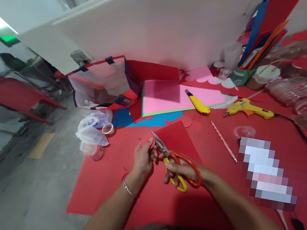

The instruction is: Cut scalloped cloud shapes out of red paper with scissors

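My left hand (143, 157), with a bracelet at the wrist, pinches a small piece of red paper (148, 142). My right hand (178, 170) is wrapped round the handles of the scissors (197, 172), one handle orange-red and the other yellow. The metal blades are spread apart and point up and left, right beside the red piece. Beyond the scissors a sheet of red paper (182, 138) lies on the red tabletop (98, 192).
Behind are pink sheets (162, 97), a yellow cutter (199, 104), a yellow glue gun (249, 109) with a black cord and a bag (102, 82). A pencil (224, 142) lies right of the scissors. Plastic bags (93, 126) and cups sit at the left edge.
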A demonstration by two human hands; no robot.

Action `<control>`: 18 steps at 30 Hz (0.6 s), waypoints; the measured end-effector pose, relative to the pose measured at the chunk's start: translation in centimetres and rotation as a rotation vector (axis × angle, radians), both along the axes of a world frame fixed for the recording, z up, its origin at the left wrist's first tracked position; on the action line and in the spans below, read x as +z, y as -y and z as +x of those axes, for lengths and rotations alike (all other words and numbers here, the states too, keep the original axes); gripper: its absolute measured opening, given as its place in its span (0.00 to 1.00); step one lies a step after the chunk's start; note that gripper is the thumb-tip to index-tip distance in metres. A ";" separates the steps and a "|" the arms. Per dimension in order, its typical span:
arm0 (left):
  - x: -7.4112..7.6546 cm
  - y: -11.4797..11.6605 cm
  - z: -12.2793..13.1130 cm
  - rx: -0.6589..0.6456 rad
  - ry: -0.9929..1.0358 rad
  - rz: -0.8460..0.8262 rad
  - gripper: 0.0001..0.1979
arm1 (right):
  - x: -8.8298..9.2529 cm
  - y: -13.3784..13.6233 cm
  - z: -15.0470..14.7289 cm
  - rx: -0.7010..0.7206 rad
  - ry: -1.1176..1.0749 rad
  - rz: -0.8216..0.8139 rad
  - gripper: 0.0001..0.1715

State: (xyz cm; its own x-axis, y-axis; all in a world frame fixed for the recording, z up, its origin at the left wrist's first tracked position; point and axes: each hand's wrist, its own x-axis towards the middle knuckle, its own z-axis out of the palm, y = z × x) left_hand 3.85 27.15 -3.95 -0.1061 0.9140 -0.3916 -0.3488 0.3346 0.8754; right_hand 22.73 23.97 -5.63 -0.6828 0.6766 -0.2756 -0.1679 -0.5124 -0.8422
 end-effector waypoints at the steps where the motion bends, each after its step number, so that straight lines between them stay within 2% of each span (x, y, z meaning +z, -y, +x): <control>1: 0.0 0.0 0.0 0.008 0.004 0.000 0.25 | 0.0 0.0 0.1 0.011 -0.012 -0.009 0.49; 6: 0.5 -0.1 0.2 0.074 -0.006 0.011 0.23 | 0.6 -0.1 0.7 0.043 -0.039 -0.030 0.52; 9: 0.7 -0.1 0.3 0.051 -0.009 0.009 0.24 | 1.0 0.0 0.9 0.054 -0.039 -0.046 0.51; 13: 0.6 -0.3 0.4 0.083 0.010 0.019 0.23 | 0.9 0.0 1.1 0.049 -0.047 -0.031 0.48; 18: 0.1 -0.4 0.3 0.100 0.013 0.034 0.23 | 0.4 -0.2 1.4 0.087 -0.025 -0.041 0.50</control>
